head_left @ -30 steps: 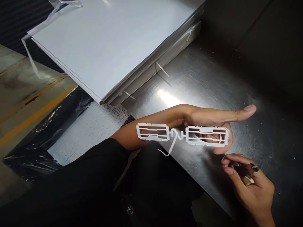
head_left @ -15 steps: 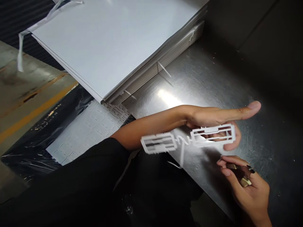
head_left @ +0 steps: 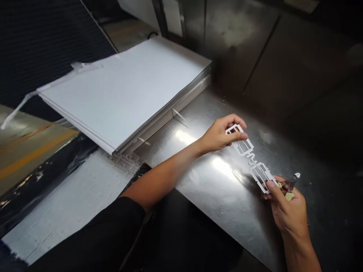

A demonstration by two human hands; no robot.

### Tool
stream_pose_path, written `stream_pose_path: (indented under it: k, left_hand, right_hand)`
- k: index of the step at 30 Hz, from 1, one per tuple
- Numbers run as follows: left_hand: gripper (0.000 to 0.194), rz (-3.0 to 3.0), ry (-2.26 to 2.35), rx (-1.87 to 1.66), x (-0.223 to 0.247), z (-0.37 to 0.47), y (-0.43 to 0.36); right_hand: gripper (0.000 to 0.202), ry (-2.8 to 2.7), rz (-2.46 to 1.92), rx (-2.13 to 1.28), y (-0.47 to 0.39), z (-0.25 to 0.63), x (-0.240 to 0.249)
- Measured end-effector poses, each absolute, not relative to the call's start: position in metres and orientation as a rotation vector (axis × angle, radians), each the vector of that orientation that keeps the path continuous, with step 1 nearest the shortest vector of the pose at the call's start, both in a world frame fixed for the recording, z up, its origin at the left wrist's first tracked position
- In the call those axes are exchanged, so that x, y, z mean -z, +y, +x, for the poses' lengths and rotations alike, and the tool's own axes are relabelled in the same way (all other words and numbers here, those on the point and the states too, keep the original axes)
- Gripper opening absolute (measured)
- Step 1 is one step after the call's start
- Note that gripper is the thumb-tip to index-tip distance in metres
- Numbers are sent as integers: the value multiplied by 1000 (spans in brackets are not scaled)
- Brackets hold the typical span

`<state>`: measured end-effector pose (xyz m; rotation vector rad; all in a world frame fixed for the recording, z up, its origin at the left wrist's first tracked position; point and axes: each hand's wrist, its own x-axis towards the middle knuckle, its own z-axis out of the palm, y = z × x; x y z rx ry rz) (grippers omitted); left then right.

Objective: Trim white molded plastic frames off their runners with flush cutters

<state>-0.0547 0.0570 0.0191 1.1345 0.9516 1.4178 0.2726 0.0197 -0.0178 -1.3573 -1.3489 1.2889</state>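
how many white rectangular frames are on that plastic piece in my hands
2. The upper frame is in your left hand; the lower frame, joined to it by a curly connector, is in your right hand. Fingers cover parts of both.

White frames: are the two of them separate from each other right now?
No: a curvy white link joins the upper frame to the lower frame.
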Motion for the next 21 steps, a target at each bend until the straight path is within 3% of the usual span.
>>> stream_pose_path:
  k: [2,8,13,17,21]
  left_hand:
    - [57,1211,1031,-1281,-16,-54,54]
    - [28,1464,1527,-1195,-1,-29,43]
    - [27,1383,1502,-1236,-1,-13,35]
    - [55,1192,1256,-1190,-7,-26,25]
    - [87,996,990,-1100,0,-12,-1]
  right_hand:
    - [65,-1356,-1397,-1144,27,275,21]
    - [62,-1450,-1432,-896,25,272,19]
    - [59,-1493,-1370,-915,15,263,13]
    - [75,-1379,-1352,-989,25,280,5]
    - [75,-1467,-1219,-1367,26,284,2]
